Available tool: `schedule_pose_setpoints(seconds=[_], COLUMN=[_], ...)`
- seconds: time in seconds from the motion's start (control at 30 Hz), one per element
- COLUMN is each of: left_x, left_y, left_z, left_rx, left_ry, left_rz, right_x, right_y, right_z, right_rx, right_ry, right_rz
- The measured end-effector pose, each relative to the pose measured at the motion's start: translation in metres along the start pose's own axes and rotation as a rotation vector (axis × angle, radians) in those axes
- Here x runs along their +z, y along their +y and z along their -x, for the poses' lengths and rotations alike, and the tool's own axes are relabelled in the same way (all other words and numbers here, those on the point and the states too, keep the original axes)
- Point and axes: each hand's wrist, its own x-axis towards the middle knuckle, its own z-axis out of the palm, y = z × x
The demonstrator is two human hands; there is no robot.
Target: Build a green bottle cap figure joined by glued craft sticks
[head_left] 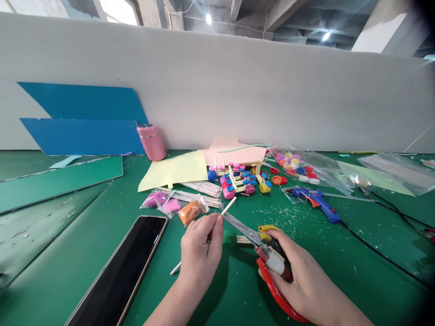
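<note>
My left hand (200, 251) pinches a thin wooden stick (228, 206) that slants up to the right over the green table (84, 253). My right hand (299, 280) grips red-handled scissors (268, 258) whose blades meet the stick just beside my left fingertips. A green lump (230, 238) with short sticks lies on the table under the blades. Behind them stands a small model (238, 179) of wooden sticks and coloured bottle caps.
A black phone (118, 271) lies at lower left. Small bags of coloured clay (175, 206), a bundle of sticks (204, 188), a bag of bottle caps (299, 165), a blue glue gun (317, 201) with cable, paper sheets (176, 170), a pink cup (151, 141) and blue boards (84, 117) against the white wall.
</note>
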Motion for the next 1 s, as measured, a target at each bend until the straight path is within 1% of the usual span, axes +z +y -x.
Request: schedule_pose_setpoints(seconds=[0.17, 0.4, 0.47, 0.57, 0.63, 0.7, 0.8, 0.9, 1.0], left_x=[0.000, 0.001, -0.001, -0.002, -0.003, -0.002, -0.003, -0.008, -0.015], left_y=[0.003, -0.001, -0.002, -0.006, -0.009, -0.012, -0.015, -0.011, -0.001], left_z=[0.000, 0.000, -0.001, -0.004, -0.006, -0.007, -0.010, -0.015, -0.022], left_rx=[0.025, 0.033, 0.020, -0.017, -0.004, 0.069, 0.238, 0.361, 0.439], left_ry=[0.007, -0.002, 0.031, 0.104, 0.098, 0.038, -0.130, -0.284, -0.388], left_rz=[-0.014, -0.024, -0.029, -0.053, -0.075, -0.114, -0.293, -0.523, -0.656], right_x=[-0.003, -0.006, -0.008, -0.014, -0.018, -0.023, -0.027, -0.029, -0.031], right_y=[0.000, 0.001, 0.002, 0.005, 0.010, 0.017, 0.030, 0.043, 0.050], right_z=[-0.001, -0.001, -0.001, -0.001, -0.003, -0.005, -0.010, -0.014, -0.016], right_rx=[-0.004, 0.002, 0.041, 0.126, 0.157, 0.182, 0.231, 0.234, 0.239], right_ry=[-0.015, -0.014, -0.012, -0.033, -0.008, 0.069, 0.154, 0.195, 0.232], right_rz=[-0.022, -0.064, -0.156, -0.431, -0.576, -0.618, -0.551, -0.385, -0.162])
